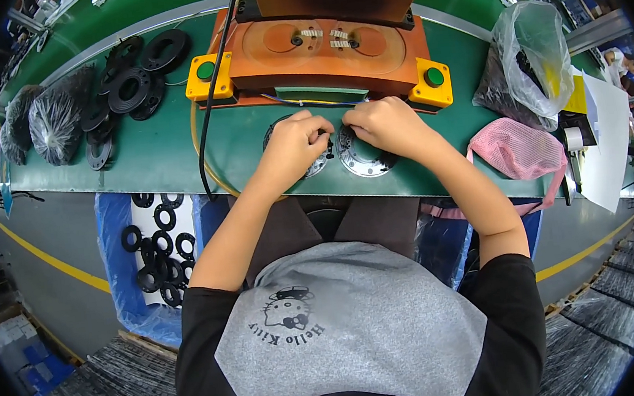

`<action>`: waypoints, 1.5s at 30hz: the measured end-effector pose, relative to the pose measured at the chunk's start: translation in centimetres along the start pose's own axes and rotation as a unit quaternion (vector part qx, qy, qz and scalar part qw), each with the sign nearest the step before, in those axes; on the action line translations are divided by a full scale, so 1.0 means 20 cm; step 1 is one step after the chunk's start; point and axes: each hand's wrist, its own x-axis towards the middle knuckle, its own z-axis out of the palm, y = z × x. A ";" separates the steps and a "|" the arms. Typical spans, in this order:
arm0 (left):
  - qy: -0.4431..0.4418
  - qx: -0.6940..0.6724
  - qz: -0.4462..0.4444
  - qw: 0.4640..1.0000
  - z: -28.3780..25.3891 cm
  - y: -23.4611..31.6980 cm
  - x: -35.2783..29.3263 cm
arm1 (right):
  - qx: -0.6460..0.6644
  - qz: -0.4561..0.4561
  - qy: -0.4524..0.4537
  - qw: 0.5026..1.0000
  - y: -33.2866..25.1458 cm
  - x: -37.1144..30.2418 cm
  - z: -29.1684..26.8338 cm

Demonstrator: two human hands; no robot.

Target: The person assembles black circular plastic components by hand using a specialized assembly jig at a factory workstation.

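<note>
Two round metal discs lie side by side on the green table, just in front of the orange machine. My left hand (pixel 298 143) is closed over the left disc (pixel 318 169) and covers most of it. Small dark bits show by its fingertips, too small to name. Over the far rim of the right disc (pixel 364 167), my right hand (pixel 392 124) is pinched, its thumb and finger bent downward. Whatever those fingers hold is hidden. A dark ring-shaped area and small holes show on the right disc.
The orange machine (pixel 274 68) has a raised plate and two yellow boxes with green buttons (pixel 206 72) (pixel 434 77). Black rings (pixel 129 91) and bagged parts (pixel 58 125) are at left. A clear bag (pixel 529 63) and pink mesh pouch (pixel 518 148) are at right. A blue-lined bin (pixel 119 278) holds rings.
</note>
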 end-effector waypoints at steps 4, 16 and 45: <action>0.001 -0.008 -0.016 1.000 0.00 -0.02 0.00 | -0.008 0.000 -0.020 1.000 0.00 0.01 -0.02; -0.009 -0.025 -0.030 0.999 0.01 -0.03 0.00 | 0.024 0.032 -0.008 0.999 0.00 -0.02 -0.02; 0.002 0.129 0.006 0.992 0.04 0.04 -0.09 | 0.282 0.270 0.169 0.905 -0.16 -0.49 -0.01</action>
